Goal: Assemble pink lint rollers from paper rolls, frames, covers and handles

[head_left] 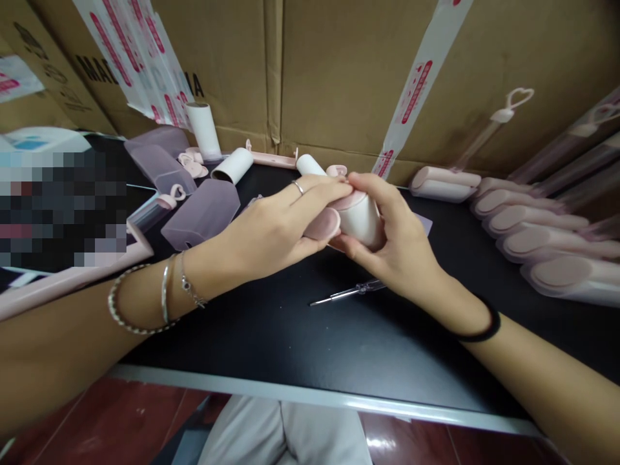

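Note:
My right hand (400, 236) is wrapped around a white roll (365, 223) with a pink end, above the black table. My left hand (274, 226) grips a pink oval-ended part (323, 225) against that roll, its fingertips meeting the right hand's at the top. The left fingers hide much of the pink part, so how far the two pieces are joined cannot be made out. Under the right hand lies a screwdriver (339, 296) with a clear handle. Behind the hands rest another white roll (310, 165) and a long pink bracket (274, 159).
Lint rollers with pink ends (526, 219) line the right side. Purple translucent covers (201, 213), an upright white roll (204, 132) and small pink pieces (192, 165) crowd the left. Cardboard boxes (329, 84) wall off the back. A pale metal edge (290, 392) borders the table's front.

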Tool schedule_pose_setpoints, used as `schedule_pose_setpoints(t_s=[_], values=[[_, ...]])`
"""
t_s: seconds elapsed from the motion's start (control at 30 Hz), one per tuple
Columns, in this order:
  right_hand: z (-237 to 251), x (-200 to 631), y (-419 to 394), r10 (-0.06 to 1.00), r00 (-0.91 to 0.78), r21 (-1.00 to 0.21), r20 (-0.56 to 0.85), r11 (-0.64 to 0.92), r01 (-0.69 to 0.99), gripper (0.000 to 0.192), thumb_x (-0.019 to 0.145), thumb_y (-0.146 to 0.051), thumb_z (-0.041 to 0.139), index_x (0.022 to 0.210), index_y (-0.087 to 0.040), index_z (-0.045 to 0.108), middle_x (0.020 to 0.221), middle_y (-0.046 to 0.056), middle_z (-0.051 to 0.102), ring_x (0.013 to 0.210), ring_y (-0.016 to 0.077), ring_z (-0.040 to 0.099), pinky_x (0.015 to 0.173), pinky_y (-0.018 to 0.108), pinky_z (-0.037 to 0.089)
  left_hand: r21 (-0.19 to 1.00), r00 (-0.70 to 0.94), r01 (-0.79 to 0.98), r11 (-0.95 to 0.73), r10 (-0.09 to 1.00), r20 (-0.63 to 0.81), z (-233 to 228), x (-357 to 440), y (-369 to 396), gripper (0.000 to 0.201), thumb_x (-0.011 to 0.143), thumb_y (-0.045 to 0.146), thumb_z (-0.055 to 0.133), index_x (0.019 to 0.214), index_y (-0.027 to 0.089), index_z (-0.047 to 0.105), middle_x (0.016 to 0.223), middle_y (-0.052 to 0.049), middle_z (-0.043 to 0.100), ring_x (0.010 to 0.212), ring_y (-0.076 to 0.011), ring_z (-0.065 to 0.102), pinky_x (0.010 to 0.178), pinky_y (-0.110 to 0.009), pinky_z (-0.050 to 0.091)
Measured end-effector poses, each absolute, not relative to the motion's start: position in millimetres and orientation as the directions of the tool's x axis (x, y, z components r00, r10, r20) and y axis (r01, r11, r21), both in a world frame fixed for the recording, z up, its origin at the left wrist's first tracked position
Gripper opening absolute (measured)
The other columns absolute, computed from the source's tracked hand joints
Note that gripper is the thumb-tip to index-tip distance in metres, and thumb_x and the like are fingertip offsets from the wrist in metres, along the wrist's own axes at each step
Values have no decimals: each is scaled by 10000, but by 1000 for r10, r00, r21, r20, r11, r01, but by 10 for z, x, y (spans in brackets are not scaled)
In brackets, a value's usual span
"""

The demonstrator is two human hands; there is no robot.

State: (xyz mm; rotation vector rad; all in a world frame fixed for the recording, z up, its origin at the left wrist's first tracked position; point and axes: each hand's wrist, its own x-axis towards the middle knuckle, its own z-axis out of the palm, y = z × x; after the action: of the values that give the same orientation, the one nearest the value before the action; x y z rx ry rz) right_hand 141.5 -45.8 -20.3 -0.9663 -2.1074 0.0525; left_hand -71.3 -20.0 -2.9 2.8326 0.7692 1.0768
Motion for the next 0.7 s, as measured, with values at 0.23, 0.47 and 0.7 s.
schedule_pose_setpoints(t_s=[0.23,0.47,0.7], values=[[-182,1564,-352,684,-569,-60,457,662,747,561,816,-156,582,1349,-275,453,1248,100,580,1113,298,617,855,459,575,200,676,475,-857,501,540,-259,-648,-133,290,871,184,616,1153,153,554,1072,-63,693,961,-175,690,865,-279,525],[-152,1630,-300,631,-654,46,417,704,709,590,799,-129,575,1358,-251,430,1249,106,585,1036,285,644,770,406,578,149,647,416,-897,407,644,-337,-600,-82,197,834,110,591,1028,139,582,936,-31,696,857,-143,677,809,-238,508],[-119,1662,-268,627,-678,18,383,729,684,598,791,-135,585,1349,-280,426,1260,86,573,1025,271,644,759,376,564,106,633,410,-906,366,682,-337,-599,-80,133,823,109,585,945,158,607,891,-10,708,811,-130,665,781,-223,494]])
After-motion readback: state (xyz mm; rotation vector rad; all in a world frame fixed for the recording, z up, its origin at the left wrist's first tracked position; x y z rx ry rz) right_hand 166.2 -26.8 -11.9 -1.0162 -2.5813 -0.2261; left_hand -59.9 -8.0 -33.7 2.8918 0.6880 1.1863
